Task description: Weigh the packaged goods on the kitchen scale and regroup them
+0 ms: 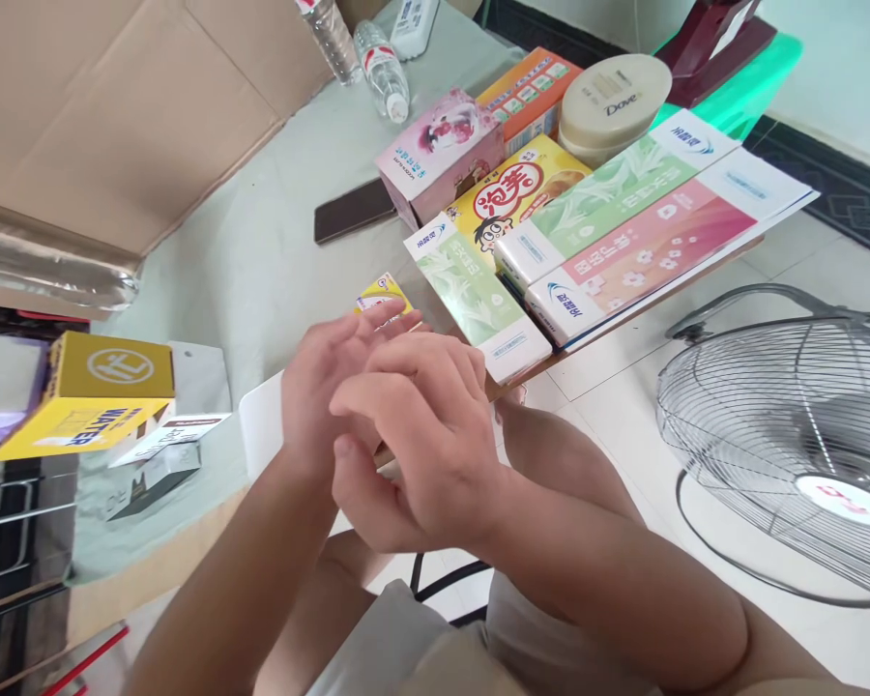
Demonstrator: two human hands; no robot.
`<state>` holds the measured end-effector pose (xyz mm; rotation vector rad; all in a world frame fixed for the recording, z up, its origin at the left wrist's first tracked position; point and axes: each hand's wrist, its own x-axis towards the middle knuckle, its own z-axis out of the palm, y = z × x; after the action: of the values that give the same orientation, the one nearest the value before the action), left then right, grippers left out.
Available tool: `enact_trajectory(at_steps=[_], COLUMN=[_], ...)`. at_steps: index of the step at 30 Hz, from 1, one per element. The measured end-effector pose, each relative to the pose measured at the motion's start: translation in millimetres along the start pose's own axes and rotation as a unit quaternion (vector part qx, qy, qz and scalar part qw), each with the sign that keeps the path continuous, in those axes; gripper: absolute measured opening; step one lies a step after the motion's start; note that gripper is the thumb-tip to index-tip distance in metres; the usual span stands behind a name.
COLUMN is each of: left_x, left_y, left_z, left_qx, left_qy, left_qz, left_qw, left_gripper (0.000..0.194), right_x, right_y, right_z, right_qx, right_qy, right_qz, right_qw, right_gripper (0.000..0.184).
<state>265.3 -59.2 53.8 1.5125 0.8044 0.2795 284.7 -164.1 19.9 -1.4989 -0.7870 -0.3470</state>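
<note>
I note left hand (323, 387), fingers spread; right hand (435, 435), loosely curled, overlapping it, contact unclear. Small yellow cardboard box (381, 288): near left hand. Right of box: slim green-and-white carton (475, 295); beyond: dark rectangular slab (355, 212); well right: round wire-caged fan (845, 500).

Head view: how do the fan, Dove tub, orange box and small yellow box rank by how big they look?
Largest to smallest:
Fan, cut off by the picture's edge
Dove tub
Orange box, partly hidden
Small yellow box, partly behind the left hand
</note>
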Motion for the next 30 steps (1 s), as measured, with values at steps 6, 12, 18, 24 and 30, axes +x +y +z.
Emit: enact_trajectory(at_steps=[6, 12, 18, 24, 30], left_x=[-47.9, -70.1, -84.3, -99.1, -101.8], left_y=[-20.7, -54.4, -85.8, -140.3, -188.4], left_z=[-72.5, -155.3, -231.4, -311.5, -365.8], left_qx=[-0.101, -0.151, -0.214, -0.248, -0.253], left_qy=[0.026, 0.151, 0.286, 0.439, 0.548], left_qz=[0.021, 0.081, 0.122, 0.113, 0.046], left_qw=[0.994, 0.974, 0.926, 0.856, 0.796], left_gripper=[0.050, 0.064, 0.051, 0.054, 0.013], right_x=[-7.6, -25.8, -51.9, -69.7, -90.2], right_y=[2.1, -9.7, -31.1, -63.7, -127.0], right_z=[7.5, 41.7, 78.1, 125.5, 255.1], right_qx=[0.047, 0.051, 0.019, -0.018, -0.098], right_qy=[-0.072, -0.166, -0.287, -0.387, -0.623], right_qz=[-0.029, -0.068, -0.127, -0.187, -0.164], right_qw=[0.996, 0.982, 0.949, 0.903, 0.758], right_gripper=[0.013, 0.014, 0.013, 0.016, 0.034])
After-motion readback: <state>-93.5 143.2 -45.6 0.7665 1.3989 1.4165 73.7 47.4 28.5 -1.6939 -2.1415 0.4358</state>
